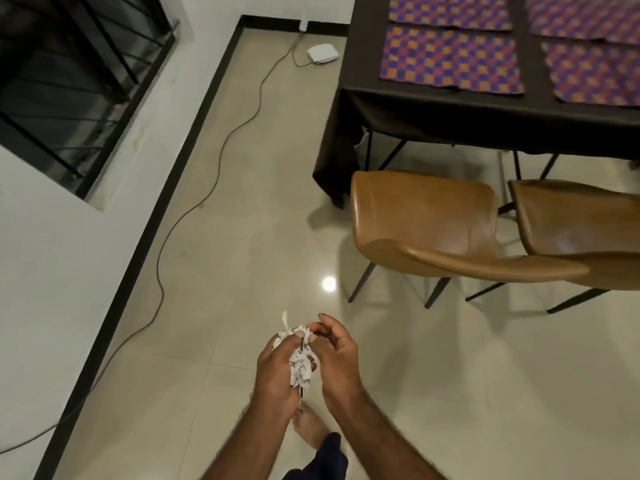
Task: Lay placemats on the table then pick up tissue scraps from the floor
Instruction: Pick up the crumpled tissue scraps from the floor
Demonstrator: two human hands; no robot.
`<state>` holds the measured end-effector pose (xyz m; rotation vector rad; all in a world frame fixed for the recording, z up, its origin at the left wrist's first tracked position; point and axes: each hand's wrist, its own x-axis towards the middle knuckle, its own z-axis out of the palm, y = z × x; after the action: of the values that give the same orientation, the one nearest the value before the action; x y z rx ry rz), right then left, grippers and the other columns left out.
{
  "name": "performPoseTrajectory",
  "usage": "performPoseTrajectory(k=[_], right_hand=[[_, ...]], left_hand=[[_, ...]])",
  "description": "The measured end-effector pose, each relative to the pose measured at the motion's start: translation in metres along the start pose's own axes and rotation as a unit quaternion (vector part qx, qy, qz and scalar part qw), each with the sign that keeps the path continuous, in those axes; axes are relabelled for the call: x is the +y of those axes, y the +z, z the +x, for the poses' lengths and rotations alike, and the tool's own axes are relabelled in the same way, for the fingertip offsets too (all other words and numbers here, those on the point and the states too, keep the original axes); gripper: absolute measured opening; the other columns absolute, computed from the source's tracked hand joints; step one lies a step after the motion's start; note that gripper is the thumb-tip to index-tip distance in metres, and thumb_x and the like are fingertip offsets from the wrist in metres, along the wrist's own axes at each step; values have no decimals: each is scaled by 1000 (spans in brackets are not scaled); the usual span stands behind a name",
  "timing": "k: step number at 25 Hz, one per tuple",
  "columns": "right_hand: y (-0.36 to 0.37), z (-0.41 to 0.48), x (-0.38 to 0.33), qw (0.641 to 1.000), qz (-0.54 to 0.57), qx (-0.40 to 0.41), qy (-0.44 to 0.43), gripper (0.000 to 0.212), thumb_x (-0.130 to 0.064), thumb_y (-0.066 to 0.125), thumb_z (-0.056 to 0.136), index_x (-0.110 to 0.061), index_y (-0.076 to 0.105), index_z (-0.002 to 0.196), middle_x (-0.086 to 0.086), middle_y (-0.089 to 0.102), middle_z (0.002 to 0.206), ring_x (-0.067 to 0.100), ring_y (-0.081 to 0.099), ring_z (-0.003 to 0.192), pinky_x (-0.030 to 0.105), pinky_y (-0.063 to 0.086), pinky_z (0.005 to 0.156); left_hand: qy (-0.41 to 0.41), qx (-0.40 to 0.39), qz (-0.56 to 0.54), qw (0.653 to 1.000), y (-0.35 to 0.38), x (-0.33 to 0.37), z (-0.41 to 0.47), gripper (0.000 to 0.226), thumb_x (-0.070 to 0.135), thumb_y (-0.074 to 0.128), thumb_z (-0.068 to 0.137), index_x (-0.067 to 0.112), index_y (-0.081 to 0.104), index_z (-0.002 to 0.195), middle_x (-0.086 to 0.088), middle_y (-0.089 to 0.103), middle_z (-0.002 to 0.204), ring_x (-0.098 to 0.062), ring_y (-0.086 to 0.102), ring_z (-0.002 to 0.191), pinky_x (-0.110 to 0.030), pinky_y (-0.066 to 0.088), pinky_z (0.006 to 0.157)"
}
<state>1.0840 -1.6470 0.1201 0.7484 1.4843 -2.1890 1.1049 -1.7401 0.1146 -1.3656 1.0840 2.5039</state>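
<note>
Head | left hand [273,372] grips tissue scraps [301,365] (crumpled) — right hand [341,362] touches them

We are noting glossy floor tiles [242,271], woven cloth placemats [450,60], smooth leather-like chairs [422,220], and crumpled tissue scraps [300,365].

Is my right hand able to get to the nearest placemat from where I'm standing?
Probably not without stepping forward. Your right hand is beside the tissue wad your left hand holds, and the brown chair stands between you and that placemat.
</note>
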Motion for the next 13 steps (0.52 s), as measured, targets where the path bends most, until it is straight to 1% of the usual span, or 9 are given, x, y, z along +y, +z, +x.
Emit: performPoseTrajectory(k=[2,4,6,7,9,10,12,13], right_hand=[[-23,-20,-8,999,34,35,-12,35,5,62,91,-20,70,115,9,74,104,28,73,98,39,59,84],[-45,-42,-15,995,79,63,-20,37,7,58,92,-20,71,113,8,75,107,28,73,101,42,58,89],[-74,-68,-24,989,117,81,-29,35,7,56,94,-17,70,115,10,75,109,30,72,103,44,58,90],[-90,-81,-28,987,130,89,-37,34,6,56,94,-16,70,115,11,75,110,31,72,103,44,58,90],[-122,-108,-39,982,151,105,-52,33,6,56,94,-16,70,114,14,74,110,32,72,102,44,59,88],[-139,-121,-46,978,166,111,-58,34,7,55,93,-17,72,112,14,74,110,32,73,101,42,60,85],[-173,-148,-57,970,202,113,-69,38,8,54,91,-20,73,107,15,75,107,33,73,98,36,60,76],[-190,-161,-63,966,220,112,-77,39,8,53,90,-20,74,106,16,75,106,34,73,97,36,60,76]], left_hand=[[-7,-18,15,1000,14,-15,-23,26,7,65,94,-6,68,116,-28,74,108,-38,74,98,-42,55,86],[-25,-45,12,999,28,-36,-49,31,9,62,94,-6,68,121,-29,72,117,-39,71,110,-46,53,97],[-47,-60,11,997,45,-64,-81,34,9,60,95,-7,66,124,-29,71,121,-40,69,115,-50,49,107],[-49,-63,15,997,54,-79,-97,34,9,59,96,-8,65,125,-29,71,120,-41,69,115,-52,47,110],[-54,-76,28,995,70,-106,-129,33,8,59,96,-8,64,125,-30,70,120,-41,70,113,-52,47,110],[-64,-89,32,994,78,-118,-144,35,9,58,96,-8,63,126,-30,70,122,-41,70,114,-51,48,109],[-99,-121,31,987,94,-138,-174,40,10,59,93,-8,62,129,-30,68,125,-40,68,117,-48,49,107],[-118,-136,33,983,102,-147,-187,43,11,61,90,-8,63,129,-29,68,126,-40,68,117,-46,51,104]])
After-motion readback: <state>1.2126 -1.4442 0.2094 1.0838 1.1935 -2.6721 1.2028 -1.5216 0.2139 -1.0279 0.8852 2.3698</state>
